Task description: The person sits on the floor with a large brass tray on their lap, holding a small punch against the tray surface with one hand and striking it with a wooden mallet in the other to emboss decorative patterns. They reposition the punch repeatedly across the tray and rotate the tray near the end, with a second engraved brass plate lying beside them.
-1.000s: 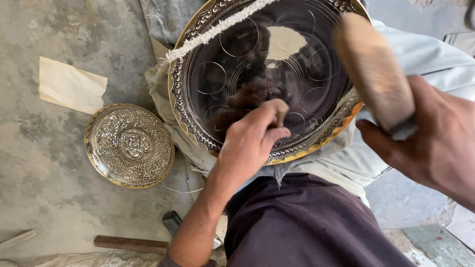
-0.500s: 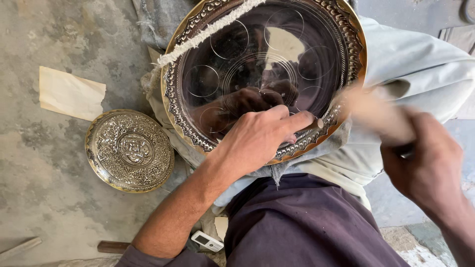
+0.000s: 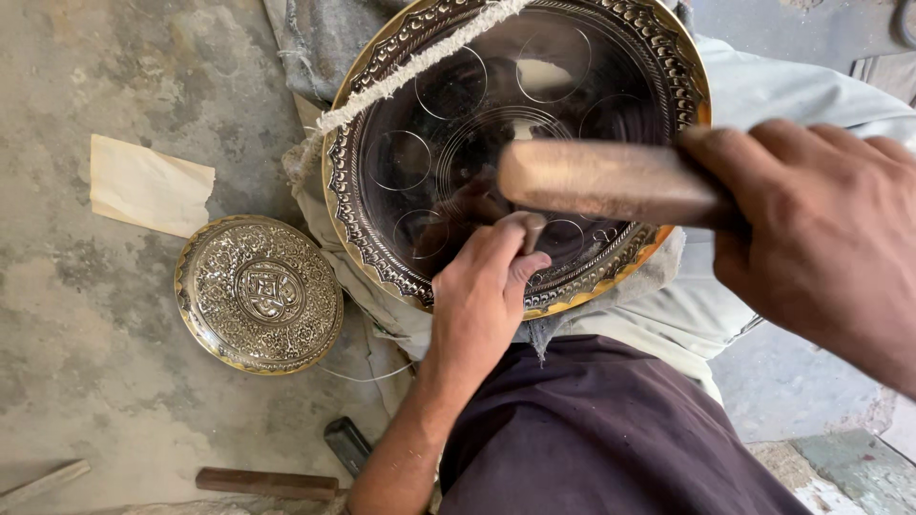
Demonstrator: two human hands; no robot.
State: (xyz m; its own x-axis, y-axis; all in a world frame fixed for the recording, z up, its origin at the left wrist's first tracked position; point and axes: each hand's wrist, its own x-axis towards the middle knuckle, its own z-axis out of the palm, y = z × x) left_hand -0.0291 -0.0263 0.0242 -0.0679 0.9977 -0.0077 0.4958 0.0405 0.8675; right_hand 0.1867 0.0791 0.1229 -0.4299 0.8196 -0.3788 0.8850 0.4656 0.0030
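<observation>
1. The big tray (image 3: 434, 143) leans across the lap at about 12 o'clock in the view. It's a round metal dish with a shiny dark centre scribed with circles and an embossed gold-edged rim. Looks stiff and fairly heavy, and that polished middle would be slippery and mark easily. I'd take it by the rim, two hands.
2. Left hand (image 3: 482, 296) sits at the tray's 6 o'clock, fingers pinched shut around something thin stood against the metal, probably a punch, but only its top shows.
3. Right hand (image 3: 825, 248), coming in from 3 o'clock, is wrapped tight on a wooden mallet (image 3: 601, 181) held just over the left hand.
4. A rope (image 3: 410, 67) crosses the tray's upper left; where it ends is cut off.
5. A small embossed plate (image 3: 258, 294) lies on the floor at 9 o'clock, paper (image 3: 148, 186) beyond it.
6. The tray's top edge is out of frame, and the hand hides the contact point.
</observation>
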